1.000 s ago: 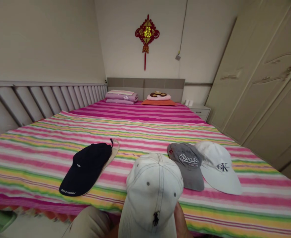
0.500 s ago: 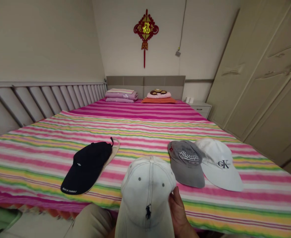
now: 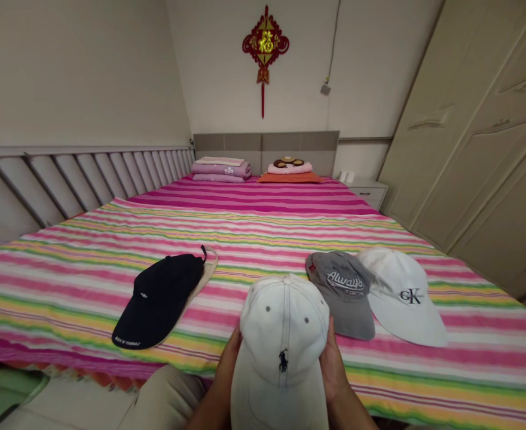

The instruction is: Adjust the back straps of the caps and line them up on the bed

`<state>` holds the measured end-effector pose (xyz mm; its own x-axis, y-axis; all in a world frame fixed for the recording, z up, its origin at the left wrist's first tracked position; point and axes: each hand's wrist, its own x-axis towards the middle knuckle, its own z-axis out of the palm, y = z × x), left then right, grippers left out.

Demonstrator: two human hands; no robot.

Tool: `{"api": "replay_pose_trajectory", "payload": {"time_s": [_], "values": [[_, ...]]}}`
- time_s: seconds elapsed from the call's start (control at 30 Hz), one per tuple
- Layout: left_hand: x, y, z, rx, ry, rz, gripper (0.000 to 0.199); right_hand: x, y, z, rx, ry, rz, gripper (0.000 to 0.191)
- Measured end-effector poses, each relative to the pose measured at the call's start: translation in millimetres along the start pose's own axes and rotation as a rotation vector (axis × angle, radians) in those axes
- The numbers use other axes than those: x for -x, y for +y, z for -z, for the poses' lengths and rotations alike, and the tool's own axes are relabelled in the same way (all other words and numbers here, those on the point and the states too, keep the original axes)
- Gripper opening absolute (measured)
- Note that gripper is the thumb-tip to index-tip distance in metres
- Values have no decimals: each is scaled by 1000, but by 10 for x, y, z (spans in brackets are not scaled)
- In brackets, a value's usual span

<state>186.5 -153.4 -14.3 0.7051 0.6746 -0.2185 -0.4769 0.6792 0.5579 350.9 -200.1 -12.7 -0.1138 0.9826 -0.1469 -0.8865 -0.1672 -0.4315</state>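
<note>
Both hands hold a white cotton baseball cap (image 3: 281, 334) with a navy polo-player logo, its crown tilted up and its brim pointing down towards me. My left hand (image 3: 229, 370) grips the cap's left side, and my right hand (image 3: 333, 364) grips its right side. Ahead on the striped bedsheet lie a navy cap (image 3: 158, 295), a grey cap (image 3: 341, 292) with "Always" stitching, and a white CK cap (image 3: 401, 295). The grey and white caps overlap slightly. A beige cloth item (image 3: 208, 269) pokes out from under the navy cap, mostly hidden.
The striped bed (image 3: 263, 233) fills the middle, with folded pink bedding (image 3: 220, 170) and a small pillow (image 3: 289, 170) by the headboard (image 3: 265, 143). A slatted wall panel (image 3: 88, 179) runs left, a cream wardrobe (image 3: 469, 137) stands right, and my beige-clad knee (image 3: 164, 397) shows below.
My left hand has come into view on the cap's left side. The white cap has shifted slightly right and up, and my right hand now grips its right side.
</note>
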Motion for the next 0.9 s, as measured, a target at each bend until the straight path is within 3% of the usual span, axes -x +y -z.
{"api": "replay_pose_trajectory", "payload": {"time_s": [0.1, 0.27, 0.57, 0.8, 0.9], "values": [[-19, 3, 15, 82, -29, 4, 50, -12, -34, -1, 27, 17, -1, 69], [-9, -83, 53, 254, -110, 125, 53, -53, -43, -2, -11, 52, 3, 64], [-85, -77, 36, 219, -138, 185, 60, -44, -82, -68, -34, 177, 22, 62], [-34, 38, -4, 198, -68, 273, 53, -68, -60, -20, 51, 121, 75, 59], [13, 93, -66, 205, -69, 219, 51, -66, -62, -11, 97, 90, 56, 62]]}}
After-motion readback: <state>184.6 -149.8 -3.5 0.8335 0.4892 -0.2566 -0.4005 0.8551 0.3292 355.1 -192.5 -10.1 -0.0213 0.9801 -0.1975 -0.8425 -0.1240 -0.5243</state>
